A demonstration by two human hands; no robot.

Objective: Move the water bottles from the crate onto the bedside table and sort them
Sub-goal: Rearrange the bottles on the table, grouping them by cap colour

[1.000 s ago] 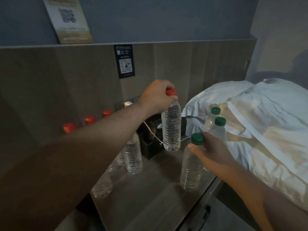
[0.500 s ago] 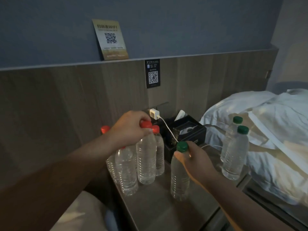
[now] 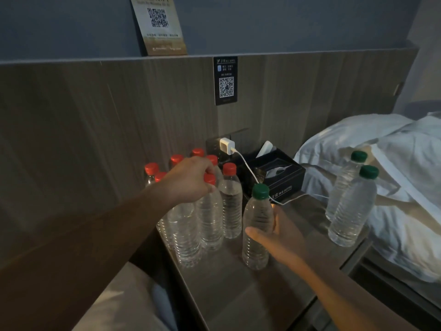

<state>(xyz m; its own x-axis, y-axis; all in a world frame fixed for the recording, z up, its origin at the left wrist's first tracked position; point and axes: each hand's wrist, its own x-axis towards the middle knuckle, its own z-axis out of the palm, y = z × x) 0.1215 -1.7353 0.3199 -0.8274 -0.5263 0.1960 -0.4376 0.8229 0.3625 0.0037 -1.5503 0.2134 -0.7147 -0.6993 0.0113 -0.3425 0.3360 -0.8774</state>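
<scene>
Several clear red-capped water bottles (image 3: 230, 201) stand bunched at the left of the bedside table (image 3: 238, 295). My left hand (image 3: 188, 180) rests on the cap of the front red-capped bottle (image 3: 211, 218), which stands on the table. My right hand (image 3: 279, 235) is wrapped around the body of a green-capped bottle (image 3: 257, 220) standing mid-table. Two more green-capped bottles (image 3: 350, 206) stand together at the table's right edge. No crate is in view.
A black tissue box (image 3: 284, 175) sits at the back of the table, with a white charger (image 3: 226, 145) and its cable trailing across. White bedding (image 3: 401, 177) lies to the right. A wooden wall panel rises behind.
My left hand has brought the red-capped bottle into the red group and set it down. My right hand has slid from the green cap down to the bottle's body.
</scene>
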